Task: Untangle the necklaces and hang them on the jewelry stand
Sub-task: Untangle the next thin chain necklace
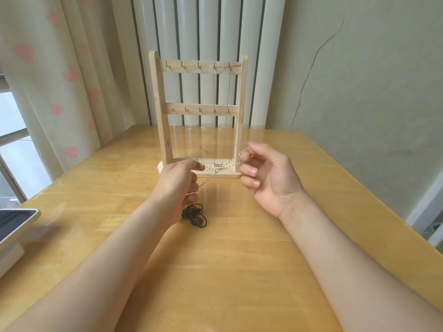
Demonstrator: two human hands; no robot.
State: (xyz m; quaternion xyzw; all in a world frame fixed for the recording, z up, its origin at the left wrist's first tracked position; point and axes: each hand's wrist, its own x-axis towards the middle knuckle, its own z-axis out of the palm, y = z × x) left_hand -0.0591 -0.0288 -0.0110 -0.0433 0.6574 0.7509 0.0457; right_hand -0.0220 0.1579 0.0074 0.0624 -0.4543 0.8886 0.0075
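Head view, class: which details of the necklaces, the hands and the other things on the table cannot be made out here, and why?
All in the head view:
1. Silver bead chain: its ends vanish inside the left hand and right hand; curled fingers hide them.
2. Black cord tangle: loops overlap and are too fine to trace.
3. Pendant on the hung necklace: lettering too small to read.
4. Dark flat object: cut off by the left frame edge, blurred.

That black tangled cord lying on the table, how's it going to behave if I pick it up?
The black cord lies in loose, bunched loops, so it is probably floppy and would dangle rather than hold shape. It looks thin, so likely light. The loops cross each other, so it may lift as one clump.
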